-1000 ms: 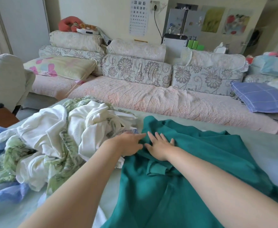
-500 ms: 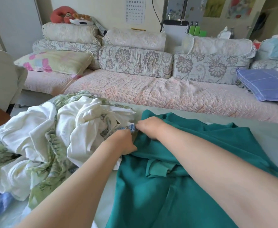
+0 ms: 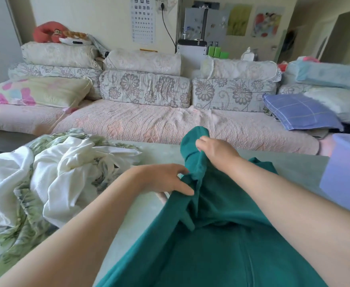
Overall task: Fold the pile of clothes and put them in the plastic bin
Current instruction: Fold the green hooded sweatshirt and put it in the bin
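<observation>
A teal green garment [image 3: 217,241] lies across the pale table [image 3: 161,151] in front of me, its far end lifted off the surface. My right hand [image 3: 215,151] pinches that raised teal end, which flops over above my fingers. My left hand [image 3: 165,179] grips the garment's left edge just below, thumb on top of the cloth. A rumpled pile of white and green-floral clothes [image 3: 51,175] sits on the table to the left, apart from both hands. A lilac plastic bin [image 3: 346,175] shows at the right edge.
A long sofa [image 3: 149,121] with floral cushions runs across the room beyond the table. A blue checked pillow [image 3: 300,111] and pale bedding lie at its right end, a pink-patterned pillow [image 3: 37,91] at its left.
Both hands went from lying flat on the teal garment to gripping it. The right hand has raised the garment's far end off the table, away from the pile. The camera has tilted up.
</observation>
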Demonstrator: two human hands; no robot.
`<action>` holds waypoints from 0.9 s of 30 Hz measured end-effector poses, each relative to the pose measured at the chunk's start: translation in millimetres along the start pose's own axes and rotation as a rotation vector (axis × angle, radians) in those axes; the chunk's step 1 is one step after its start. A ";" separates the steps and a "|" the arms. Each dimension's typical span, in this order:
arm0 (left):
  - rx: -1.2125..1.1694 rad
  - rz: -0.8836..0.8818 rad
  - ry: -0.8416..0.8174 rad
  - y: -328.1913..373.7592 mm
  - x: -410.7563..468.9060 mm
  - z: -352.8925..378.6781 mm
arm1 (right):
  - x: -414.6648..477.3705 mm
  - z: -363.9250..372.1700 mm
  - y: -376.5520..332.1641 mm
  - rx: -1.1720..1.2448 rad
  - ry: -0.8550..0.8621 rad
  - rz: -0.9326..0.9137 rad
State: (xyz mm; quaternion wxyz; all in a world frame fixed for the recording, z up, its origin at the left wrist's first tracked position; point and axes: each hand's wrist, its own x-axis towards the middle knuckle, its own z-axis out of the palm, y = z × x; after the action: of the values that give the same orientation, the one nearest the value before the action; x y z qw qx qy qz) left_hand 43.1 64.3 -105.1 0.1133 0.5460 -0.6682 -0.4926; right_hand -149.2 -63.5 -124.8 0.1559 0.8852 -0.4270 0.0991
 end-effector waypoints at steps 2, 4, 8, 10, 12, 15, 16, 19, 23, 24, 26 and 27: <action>0.005 0.075 -0.074 13.6 8.7 21.6 | -26.1 11.9 25.0 0.075 -0.058 0.039; 0.011 0.087 -0.192 21.4 19.6 44.2 | -53.6 28.8 45.2 0.112 -0.203 0.086; -0.075 0.122 -0.333 27.4 36.3 57.8 | -79.4 45.3 60.5 0.226 -0.389 0.265; -0.036 0.206 -0.154 27.3 44.6 46.9 | -73.2 38.8 57.9 0.186 -0.402 0.317; 0.146 0.285 0.159 24.9 54.7 34.5 | -62.3 28.4 50.8 0.167 -0.401 0.370; 0.574 0.246 0.410 14.2 70.4 32.6 | -47.6 27.1 42.6 0.050 -0.277 0.369; 0.649 0.170 0.345 10.3 74.5 38.0 | -43.9 31.8 41.3 0.045 -0.276 0.353; 0.652 0.008 0.093 3.0 86.4 55.9 | -35.4 41.4 38.2 0.140 -0.522 0.409; 0.619 0.062 0.172 7.0 97.5 49.1 | -8.6 38.0 35.1 0.031 -0.359 0.436; 0.590 0.091 0.205 4.8 100.2 46.9 | 1.6 37.9 33.5 0.059 -0.250 0.430; 0.539 0.163 0.263 -4.4 106.3 46.3 | 25.1 40.4 29.4 0.193 -0.108 0.417; 0.529 0.195 0.282 -9.1 108.8 47.3 | 36.5 41.5 26.2 0.245 -0.108 0.411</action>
State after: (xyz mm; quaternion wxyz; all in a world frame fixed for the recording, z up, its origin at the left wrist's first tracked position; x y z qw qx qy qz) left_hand -25.0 -1.2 -177.4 0.1054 0.5528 -0.8000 -0.2081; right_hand -145.6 -120.3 -147.2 0.0010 0.7959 -0.5907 0.1326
